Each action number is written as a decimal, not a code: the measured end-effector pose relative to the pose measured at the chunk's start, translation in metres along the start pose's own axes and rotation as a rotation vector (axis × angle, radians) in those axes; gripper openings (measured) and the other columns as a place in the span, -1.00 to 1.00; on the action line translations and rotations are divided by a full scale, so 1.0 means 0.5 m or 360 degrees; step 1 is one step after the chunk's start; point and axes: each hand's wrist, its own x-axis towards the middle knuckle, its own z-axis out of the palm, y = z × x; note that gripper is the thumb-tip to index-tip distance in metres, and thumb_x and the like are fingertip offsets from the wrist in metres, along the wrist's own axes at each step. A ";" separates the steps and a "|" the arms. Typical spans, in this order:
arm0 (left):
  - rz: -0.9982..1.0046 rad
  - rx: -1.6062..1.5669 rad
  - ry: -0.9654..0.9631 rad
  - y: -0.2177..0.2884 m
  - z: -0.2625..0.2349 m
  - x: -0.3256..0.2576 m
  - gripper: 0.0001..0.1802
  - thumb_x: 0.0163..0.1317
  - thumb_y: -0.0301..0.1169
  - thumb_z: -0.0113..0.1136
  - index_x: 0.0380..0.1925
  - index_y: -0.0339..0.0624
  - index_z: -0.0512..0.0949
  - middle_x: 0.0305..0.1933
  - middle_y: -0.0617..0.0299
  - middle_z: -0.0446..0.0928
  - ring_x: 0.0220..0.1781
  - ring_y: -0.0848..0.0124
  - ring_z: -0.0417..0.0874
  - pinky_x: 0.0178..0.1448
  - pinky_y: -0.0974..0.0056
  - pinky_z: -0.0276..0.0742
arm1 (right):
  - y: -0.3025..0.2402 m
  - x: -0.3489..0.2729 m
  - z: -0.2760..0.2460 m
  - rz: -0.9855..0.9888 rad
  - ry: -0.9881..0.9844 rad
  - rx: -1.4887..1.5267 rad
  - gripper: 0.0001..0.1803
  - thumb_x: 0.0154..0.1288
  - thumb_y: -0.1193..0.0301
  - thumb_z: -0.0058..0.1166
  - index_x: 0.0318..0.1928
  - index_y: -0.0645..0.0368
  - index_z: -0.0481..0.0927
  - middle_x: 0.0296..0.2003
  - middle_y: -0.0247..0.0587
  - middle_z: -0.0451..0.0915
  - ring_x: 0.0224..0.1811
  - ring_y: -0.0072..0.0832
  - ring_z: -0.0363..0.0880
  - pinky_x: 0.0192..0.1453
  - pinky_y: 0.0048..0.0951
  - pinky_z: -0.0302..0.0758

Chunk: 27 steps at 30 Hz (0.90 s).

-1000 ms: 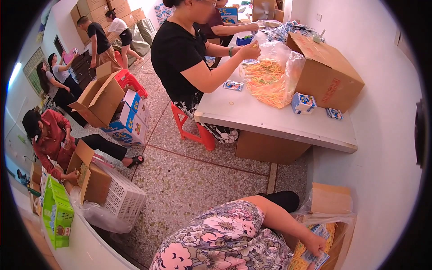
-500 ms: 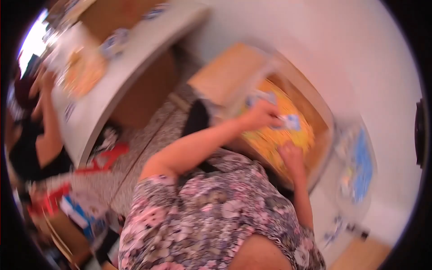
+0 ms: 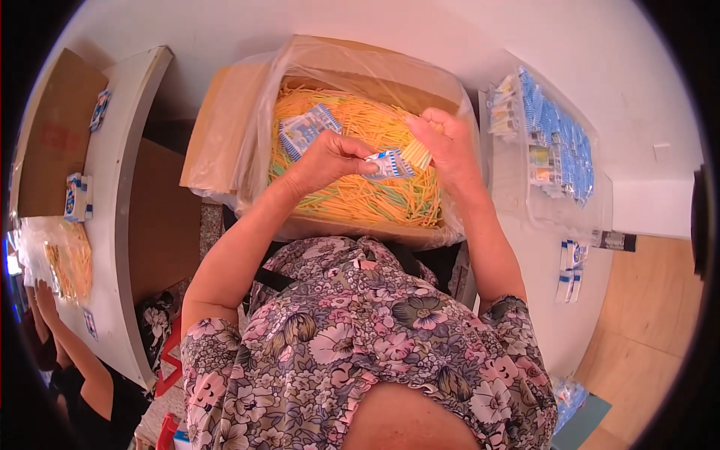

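Both my hands are raised over a cardboard box lined with clear plastic and full of thin yellow sticks. My left hand pinches one end of a small blue and white packet. My right hand holds the packet's other end together with a small bunch of yellow sticks. Several more blue and white packets lie on the sticks at the box's far left.
A clear plastic bag of blue and white packets lies to the right of the box, with loose packets nearer me. A white table stands on the left, where another person's arm reaches.
My view has swung from the room and other workers down to the box. My hands have come together over the sticks, now holding a packet and a bunch of sticks.
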 end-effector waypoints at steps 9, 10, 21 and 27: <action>-0.0093 0.0034 0.0026 -0.019 0.010 0.010 -0.84 0.16 -0.48 0.27 -0.26 -0.28 0.67 -0.34 0.33 0.64 -0.28 0.63 0.54 -0.12 0.45 0.50 | -0.025 -0.027 0.034 -0.0551 0.0055 -0.0791 -0.74 0.28 0.30 0.11 -0.44 0.23 0.48 -0.62 -0.56 0.33 -0.55 -0.74 0.22 -0.50 -0.62 0.18; -0.0094 0.0038 0.0014 -0.018 0.013 0.009 -0.84 0.16 -0.48 0.27 -0.26 -0.28 0.67 -0.34 0.33 0.64 -0.28 0.63 0.54 -0.12 0.45 0.50 | -0.022 -0.029 0.034 -0.0511 0.0057 -0.0633 -0.75 0.25 0.29 0.12 -0.41 0.24 0.50 -0.63 -0.42 0.37 -0.56 -0.66 0.28 -0.48 -0.54 0.25; -0.0155 0.0010 -0.0120 -0.022 0.058 0.038 -0.78 0.24 -0.35 0.21 -0.29 -0.31 0.66 -0.33 0.32 0.62 -0.25 0.62 0.53 -0.09 0.44 0.47 | 0.056 -0.114 0.025 -0.0674 0.0313 -0.0449 -0.52 0.15 0.34 0.25 0.04 0.27 0.42 0.07 -0.23 0.44 0.00 -0.53 0.46 -0.05 -0.56 0.46; -0.0248 0.0522 -0.0265 0.002 0.120 0.062 -0.81 0.24 -0.44 0.17 -0.26 -0.36 0.63 -0.31 0.32 0.62 -0.23 0.59 0.56 -0.10 0.41 0.50 | 0.072 -0.152 -0.025 -0.1102 0.0517 -0.0832 -0.59 0.13 0.45 0.24 0.00 0.29 0.49 -0.09 -0.04 0.58 -0.07 -0.24 0.59 -0.05 -0.36 0.54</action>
